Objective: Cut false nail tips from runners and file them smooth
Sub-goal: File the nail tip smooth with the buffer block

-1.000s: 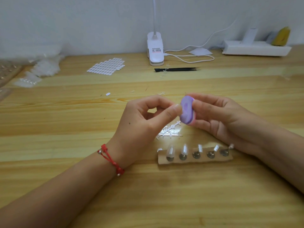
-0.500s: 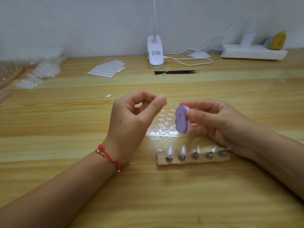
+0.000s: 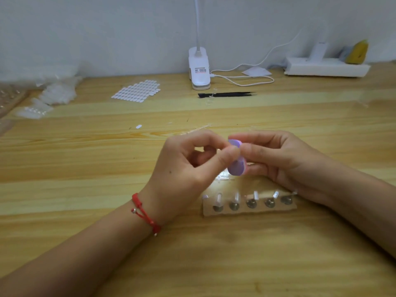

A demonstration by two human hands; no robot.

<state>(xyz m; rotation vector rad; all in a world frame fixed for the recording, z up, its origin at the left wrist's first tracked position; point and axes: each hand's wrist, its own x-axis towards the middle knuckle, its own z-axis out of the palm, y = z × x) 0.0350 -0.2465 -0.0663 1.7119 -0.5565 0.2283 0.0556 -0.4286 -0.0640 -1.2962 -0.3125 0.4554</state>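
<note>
My right hand (image 3: 276, 159) grips a small purple oval file block (image 3: 236, 168) between thumb and fingers. My left hand (image 3: 188, 168) pinches thumb against forefinger right at the block's face; the clear nail tip in that pinch is too small to make out. Below both hands a clear plastic runner (image 3: 222, 175) lies partly hidden on the wooden table (image 3: 85, 168). In front of it sits a cardboard strip (image 3: 249, 207) with several round metal holders carrying clear nail tips.
A sheet of white adhesive tabs (image 3: 137, 90) lies at the back left, near bags of clear tips (image 3: 49, 97). Black tweezers (image 3: 227, 94) and a white clip lamp (image 3: 199, 69) with its cable sit at the back centre. A white power strip (image 3: 325, 68) is far right.
My hands drew apart half a second ago, uncovering the runner, and have now come back together. The left pinch is against the purple block again.
</note>
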